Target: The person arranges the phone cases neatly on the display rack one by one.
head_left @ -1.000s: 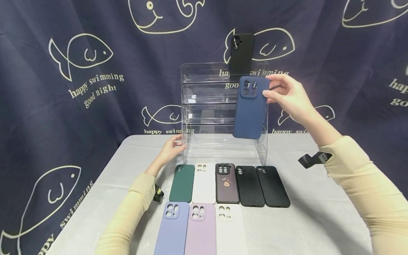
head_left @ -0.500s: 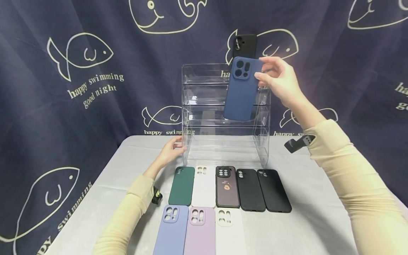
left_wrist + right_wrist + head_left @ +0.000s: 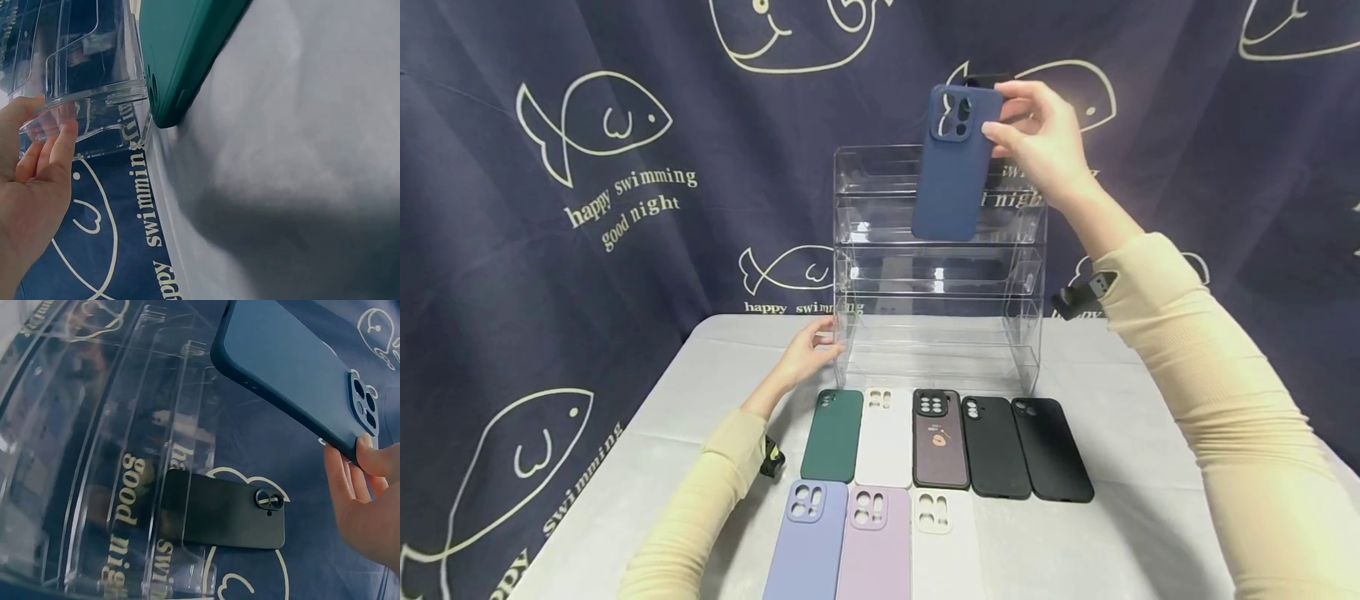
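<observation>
My right hand (image 3: 1045, 142) pinches the upper right edge of a blue phone case (image 3: 955, 183) between thumb and fingers. The case hangs upright, camera cutouts at the top, overlapping the top tiers of a clear stepped display rack (image 3: 940, 297) in the head view. My left hand (image 3: 805, 354) grips the rack's lower left side; the left wrist view shows thumb and fingers about the clear panel. A black phone case (image 3: 228, 515) stands in the rack's top tier, almost hidden behind the blue case and right hand in the head view.
Before the rack lie a green case (image 3: 832, 437), a white case (image 3: 883, 442), a dark patterned case (image 3: 940, 458) and two black cases (image 3: 997, 450). Nearer are a periwinkle case (image 3: 805, 550), a lilac case (image 3: 876, 558) and another white case (image 3: 946, 558). A fish-print curtain (image 3: 625, 350) hangs behind.
My right hand has raised the blue case and carried it left, from in front of the upper tiers to the rack's top, covering the black case. My left hand stays at the rack's side.
</observation>
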The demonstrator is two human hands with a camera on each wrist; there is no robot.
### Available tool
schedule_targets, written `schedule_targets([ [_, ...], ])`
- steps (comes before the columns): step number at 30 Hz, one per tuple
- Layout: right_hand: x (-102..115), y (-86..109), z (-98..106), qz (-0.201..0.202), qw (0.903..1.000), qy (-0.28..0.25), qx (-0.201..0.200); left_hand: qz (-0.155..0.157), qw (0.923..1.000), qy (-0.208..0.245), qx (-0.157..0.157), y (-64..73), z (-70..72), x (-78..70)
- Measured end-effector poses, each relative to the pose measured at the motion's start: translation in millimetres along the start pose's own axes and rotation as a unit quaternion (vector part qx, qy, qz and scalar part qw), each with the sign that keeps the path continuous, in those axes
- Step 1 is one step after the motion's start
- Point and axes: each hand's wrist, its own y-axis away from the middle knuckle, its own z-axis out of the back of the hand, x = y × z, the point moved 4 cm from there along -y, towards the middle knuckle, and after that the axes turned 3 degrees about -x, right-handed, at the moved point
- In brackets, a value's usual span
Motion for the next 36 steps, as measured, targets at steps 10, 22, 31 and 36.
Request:
schedule_targets([
  [10,-1.3,-29.0,-18.8,0.028,0.9989,-0.022,-0.032,-0.004,0.9999,-0.009,0.0,-1.1,0.2,1.2],
  [22,-7.6,-59.5,-45.0,0.053,0.9944,0.058,-0.07,-0.007,1.0,-0.003,0.003,0.6,-1.9,-3.2],
  [31,-7.8,-71.9,-48.7,0.075,0.9864,0.116,-0.09,-0.017,0.9998,-0.011,0.002,7.7,-9.9,1.2],
  [36,-15.3,-74.8,-55.9,0.082,0.9822,0.14,-0.095,-0.009,0.9998,-0.019,-0.001,15.6,-6.2,7.3],
])
